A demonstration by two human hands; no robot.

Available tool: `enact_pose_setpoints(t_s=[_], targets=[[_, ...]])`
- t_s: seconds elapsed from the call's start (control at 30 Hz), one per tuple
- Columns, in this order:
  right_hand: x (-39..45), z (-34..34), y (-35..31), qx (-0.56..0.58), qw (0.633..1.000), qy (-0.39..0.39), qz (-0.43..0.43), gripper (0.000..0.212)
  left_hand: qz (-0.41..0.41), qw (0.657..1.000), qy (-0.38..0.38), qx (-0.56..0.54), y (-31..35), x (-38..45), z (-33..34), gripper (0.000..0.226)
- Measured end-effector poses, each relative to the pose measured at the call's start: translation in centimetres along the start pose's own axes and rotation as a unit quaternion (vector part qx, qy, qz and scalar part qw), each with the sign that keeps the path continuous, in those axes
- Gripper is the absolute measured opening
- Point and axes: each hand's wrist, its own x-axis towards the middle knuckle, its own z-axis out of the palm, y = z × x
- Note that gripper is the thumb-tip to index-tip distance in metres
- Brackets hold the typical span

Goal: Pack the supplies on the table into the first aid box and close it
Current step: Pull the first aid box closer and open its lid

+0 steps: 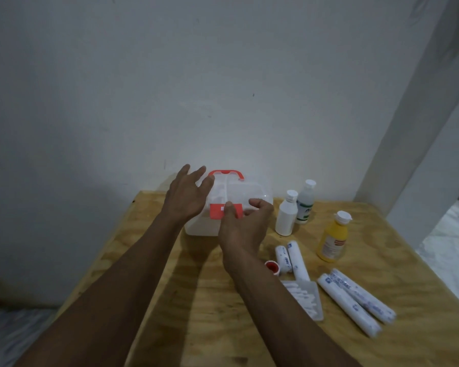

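Observation:
The first aid box (239,193), translucent white with a red handle and a red front latch, stands at the back of the wooden table (210,313) with its lid down. My left hand (187,196) hovers at the box's left top corner, fingers spread. My right hand (245,225) pinches the red latch (215,211) on the front. To the right stand a white bottle (286,214), a green-labelled bottle (305,202) and a yellow bottle (333,238). Bandage rolls (292,256), longer wrapped rolls (355,300), a small red-capped item (272,267) and a clear packet (306,298) lie nearer.
A pale wall rises directly behind the table. A white pillar (419,123) stands at the right, with speckled floor (448,247) beyond the table's right edge. Floor also shows at the lower left.

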Motion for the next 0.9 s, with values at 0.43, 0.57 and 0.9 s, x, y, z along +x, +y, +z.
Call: enact_pose_setpoints(t_s=[0.43, 0.57, 0.9], targets=[[5.6, -4.4, -0.3, -0.333, 0.801, -0.191, -0.460, 0.025, 0.017, 1.000, -0.020, -0.001, -0.5, 0.3, 0.4, 0.057], [7.0, -4.5, -0.9, -0.343, 0.773, -0.189, -0.499, 0.022, 0.018, 0.999, -0.025, -0.020, -0.6, 0.4, 0.3, 0.062], [6.8, -4.7, -2.4, -0.264, 0.801, -0.224, -0.489, 0.016, -0.093, 0.980, 0.067, -0.163, 1.0, -1.1, -0.4, 0.066]])
